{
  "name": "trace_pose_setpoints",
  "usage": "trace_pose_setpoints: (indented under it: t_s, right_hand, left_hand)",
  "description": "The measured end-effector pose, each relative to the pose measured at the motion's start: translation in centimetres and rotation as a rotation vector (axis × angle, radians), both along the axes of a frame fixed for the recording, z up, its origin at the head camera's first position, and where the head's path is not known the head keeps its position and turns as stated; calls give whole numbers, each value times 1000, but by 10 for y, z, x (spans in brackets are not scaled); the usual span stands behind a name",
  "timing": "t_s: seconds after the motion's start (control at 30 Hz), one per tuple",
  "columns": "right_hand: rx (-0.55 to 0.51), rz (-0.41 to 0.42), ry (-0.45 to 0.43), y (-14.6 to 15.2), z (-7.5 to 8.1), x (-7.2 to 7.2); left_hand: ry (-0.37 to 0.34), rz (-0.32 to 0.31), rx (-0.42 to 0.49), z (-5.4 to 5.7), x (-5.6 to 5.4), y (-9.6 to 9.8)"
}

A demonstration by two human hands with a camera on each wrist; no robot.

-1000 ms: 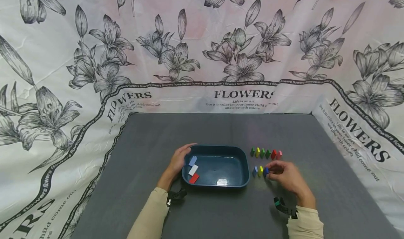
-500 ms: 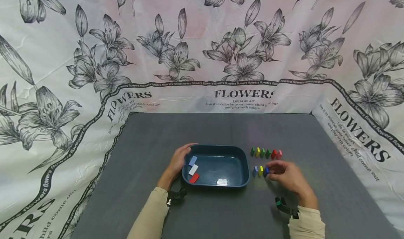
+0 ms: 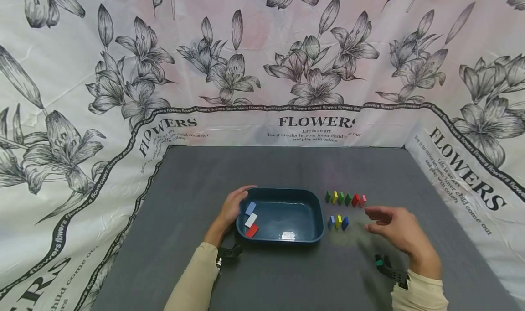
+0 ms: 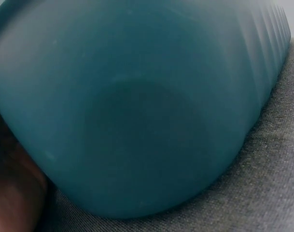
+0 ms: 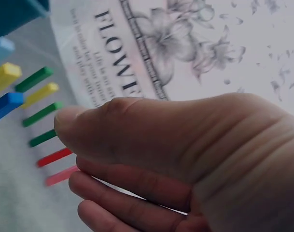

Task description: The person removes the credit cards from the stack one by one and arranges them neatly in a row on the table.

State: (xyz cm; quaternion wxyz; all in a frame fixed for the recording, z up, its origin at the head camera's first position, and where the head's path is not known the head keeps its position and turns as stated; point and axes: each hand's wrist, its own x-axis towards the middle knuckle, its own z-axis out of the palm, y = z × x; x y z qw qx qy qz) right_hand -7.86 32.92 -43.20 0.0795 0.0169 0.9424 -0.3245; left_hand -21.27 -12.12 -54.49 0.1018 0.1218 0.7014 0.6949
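My left hand (image 3: 229, 209) rests against the left side of a dark teal tray (image 3: 283, 241), its fingers reaching along the far left corner. That tray's outer wall (image 4: 147, 121) fills the left wrist view. Inside lie a light blue domino block (image 3: 250, 208), a white one and a red one. Right of the tray, a light blue block (image 3: 331, 222), a yellow block (image 3: 338, 222) and a dark blue block (image 3: 345, 223) stand upright in a front row. My right hand (image 3: 399, 231) is off to their right, thumb and fingers apart, holding nothing.
Behind the front row stands a second row of upright blocks: several green, one yellow (image 3: 334, 197), one red (image 3: 355, 200) and one pink (image 3: 362, 201). A flower-printed cloth (image 3: 246, 128) hangs around the grey table (image 3: 213, 169) at the back and sides.
My right hand has let go of the dark blue block and drawn back to the right. The block stays standing beside the yellow one. My left hand and the tray have not moved.
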Motion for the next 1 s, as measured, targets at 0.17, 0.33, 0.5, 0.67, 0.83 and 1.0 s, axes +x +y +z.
trace_pose_setpoints:
  t_s: [0.17,0.33,0.5,0.67,0.83,1.0]
  right_hand:
    - [54,-5,27,-1,19,1]
    - [83,2,51,-4,32,1]
    - [118,5,80,-10,42,-1]
    - [155,25,137,-22,52,-6]
    - [128,65,159,-36,62,-14]
    - [118,118,185,-51,66,-22]
  left_hand:
    - [6,-1,2,0,-1,0]
    - [-6,-1,5,2,-1,0]
    - [-20,-10,14,2,-1,0]
    - [-22,-6,18,0,-1,0]
    - [-22,-1,1,-1,-1,0]
    - [-19,2,-20,-1,0,-1]
